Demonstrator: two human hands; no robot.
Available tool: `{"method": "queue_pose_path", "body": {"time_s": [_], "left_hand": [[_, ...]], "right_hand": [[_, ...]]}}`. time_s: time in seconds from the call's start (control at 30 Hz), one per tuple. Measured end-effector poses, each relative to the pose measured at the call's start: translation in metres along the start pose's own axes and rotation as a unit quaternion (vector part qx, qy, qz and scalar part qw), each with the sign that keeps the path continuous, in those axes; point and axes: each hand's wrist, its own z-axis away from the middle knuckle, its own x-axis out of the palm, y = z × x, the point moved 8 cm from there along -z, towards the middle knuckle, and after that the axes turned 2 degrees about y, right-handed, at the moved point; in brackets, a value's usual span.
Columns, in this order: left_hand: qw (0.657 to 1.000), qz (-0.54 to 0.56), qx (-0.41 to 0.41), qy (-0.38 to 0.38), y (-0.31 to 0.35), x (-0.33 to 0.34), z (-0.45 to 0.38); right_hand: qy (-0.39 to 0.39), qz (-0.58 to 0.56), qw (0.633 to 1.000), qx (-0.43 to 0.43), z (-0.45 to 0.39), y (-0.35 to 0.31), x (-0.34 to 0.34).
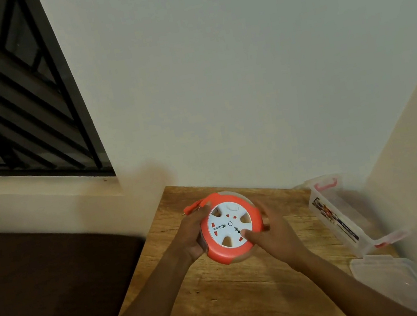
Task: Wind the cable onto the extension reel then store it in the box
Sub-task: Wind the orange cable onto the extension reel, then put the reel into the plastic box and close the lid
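Reel (230, 228), orange and white, lay gripped between left hand (193, 237) and right hand (272, 230); box (345, 217) stood open to the right, nearer the right hand.

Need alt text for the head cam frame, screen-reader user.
Two hands hold an orange-and-white extension reel above a wooden table: left hand grips its side, right hand reaches its white face. An open clear plastic box and its lid lie at the right.

Pale wall (242, 69), barred window (5, 89), wooden table (238, 296)
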Motion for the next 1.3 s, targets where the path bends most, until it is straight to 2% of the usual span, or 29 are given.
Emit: {"method": "queue_pose_path", "body": {"time_s": [0.1, 0.17, 0.23, 0.33, 0.47, 0.67, 0.77, 1.03, 1.3], "left_hand": [[1.0, -0.01, 0.0, 0.02, -0.009, 0.0, -0.003], [0.997, -0.035, -0.006, 0.062, -0.016, -0.005, -0.007], [0.988, -0.108, -0.036, 0.103, -0.024, -0.013, -0.013], [0.972, -0.186, -0.065, 0.131, -0.033, -0.022, -0.021], [0.957, -0.243, -0.055, 0.151, -0.027, -0.027, -0.027], [0.94, -0.269, 0.002, 0.21, -0.005, -0.047, -0.03], [0.928, -0.276, 0.006, 0.252, -0.001, -0.064, -0.029], [0.895, -0.348, 0.013, 0.281, 0.01, -0.115, -0.047], [0.88, -0.399, 0.024, 0.257, 0.029, -0.17, -0.08]], "right_hand": [[-0.031, -0.175, 0.973, 0.147, 0.006, 0.034, 0.009], [-0.029, -0.228, 0.957, 0.178, 0.007, 0.047, 0.01], [-0.025, -0.249, 0.947, 0.199, 0.005, 0.059, 0.009], [-0.03, -0.234, 0.946, 0.223, -0.003, 0.074, 0.013], [-0.039, -0.226, 0.945, 0.234, -0.023, 0.088, 0.02], [-0.094, -0.201, 0.948, 0.228, -0.057, 0.102, 0.041], [-0.116, -0.193, 0.947, 0.231, -0.069, 0.107, 0.058], [-0.145, -0.148, 0.952, 0.226, -0.096, 0.101, 0.108], [-0.111, -0.07, 0.967, 0.218, -0.128, 0.078, 0.153]]}}
